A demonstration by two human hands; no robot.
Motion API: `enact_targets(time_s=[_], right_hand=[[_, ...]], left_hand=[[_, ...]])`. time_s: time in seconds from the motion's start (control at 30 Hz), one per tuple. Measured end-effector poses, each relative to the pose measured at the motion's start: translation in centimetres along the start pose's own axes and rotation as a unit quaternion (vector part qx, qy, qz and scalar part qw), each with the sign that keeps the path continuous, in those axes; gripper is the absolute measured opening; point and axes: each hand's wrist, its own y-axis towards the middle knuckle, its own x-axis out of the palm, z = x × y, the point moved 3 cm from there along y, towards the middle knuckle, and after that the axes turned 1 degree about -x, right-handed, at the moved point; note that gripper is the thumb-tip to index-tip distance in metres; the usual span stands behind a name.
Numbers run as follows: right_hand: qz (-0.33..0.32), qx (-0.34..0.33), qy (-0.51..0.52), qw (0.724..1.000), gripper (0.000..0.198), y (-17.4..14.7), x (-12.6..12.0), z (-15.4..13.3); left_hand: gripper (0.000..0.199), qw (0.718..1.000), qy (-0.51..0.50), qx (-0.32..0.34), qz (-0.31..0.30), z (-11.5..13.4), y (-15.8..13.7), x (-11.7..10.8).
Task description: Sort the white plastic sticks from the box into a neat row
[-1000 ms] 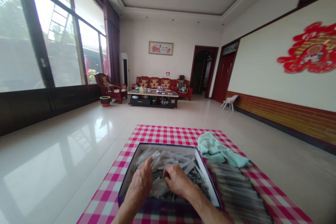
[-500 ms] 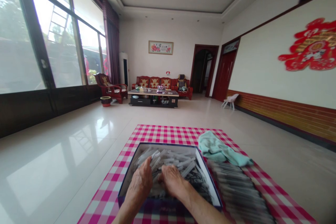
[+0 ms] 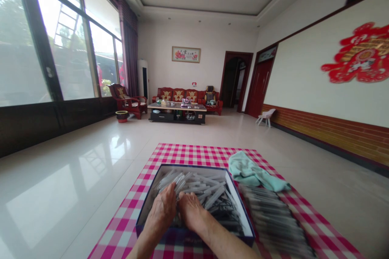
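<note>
A shallow dark-blue box [image 3: 240,204] with white inner walls holds many clear plastic tubes [image 3: 209,180], like pen barrels, and thin black pieces [image 3: 226,210] at its right side. Over the box's left half, my left hand [image 3: 164,206] is closed around a few clear tubes that stick up past its fingers. Close beside it, my right hand [image 3: 191,210] is closed with its fingers turned down and inward. Whatever those fingertips hold is hidden. Right of the box lies a blurred row of dark, slim pen-like sticks [image 3: 276,218].
A pink-and-white checked cloth [image 3: 124,206] covers the table under the box. A crumpled mint-green towel [image 3: 252,172] lies at the far right, touching the stick row. Beyond are a tiled floor, a low coffee table [image 3: 178,114] and a red wooden sofa [image 3: 179,94].
My right hand has moved left, closer to my left hand, uncovering more of the black pieces. My left hand stays nearly in place, still around the clear tubes.
</note>
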Motion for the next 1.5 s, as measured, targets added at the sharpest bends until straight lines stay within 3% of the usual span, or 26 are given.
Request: enact_targets(time_s=[0.2, 0.33, 0.5, 0.67, 1.23, 1.37, 1.5], right_hand=[[0.044, 0.003, 0.036, 0.998, 0.018, -1.3, -3.1, 2.0], [0.108, 0.033, 0.091, 0.989, 0.018, -2.7, -4.2, 3.7], [0.218, 0.069, 0.286, 0.931, 0.018, -3.8, -3.8, 5.1], [0.250, 0.073, 0.333, 0.906, 0.020, -4.0, -4.0, 5.5], [0.220, 0.014, 0.334, 0.917, 0.021, -4.2, -4.3, 4.2], [0.188, 0.034, 0.391, 0.900, 0.018, -4.3, -4.2, 4.4], [0.130, 0.054, 0.482, 0.865, 0.017, -4.2, -3.8, 4.5]], left_hand=[[0.028, 0.998, 0.009, 0.014, -0.055, 1.8, 1.4, -1.1], [0.029, 0.990, 0.013, -0.008, -0.141, 3.1, 1.8, -2.1], [0.030, 0.986, -0.012, 0.002, -0.166, 3.6, 1.7, -2.6], [0.034, 0.983, -0.026, 0.034, -0.177, 3.9, 1.5, -2.8], [0.026, 0.975, -0.012, 0.067, -0.210, 5.4, 1.4, -3.7], [0.031, 0.976, -0.005, 0.069, -0.205, 5.4, 1.4, -3.7], [0.034, 0.977, -0.006, 0.072, -0.201, 5.2, 1.4, -3.7]])
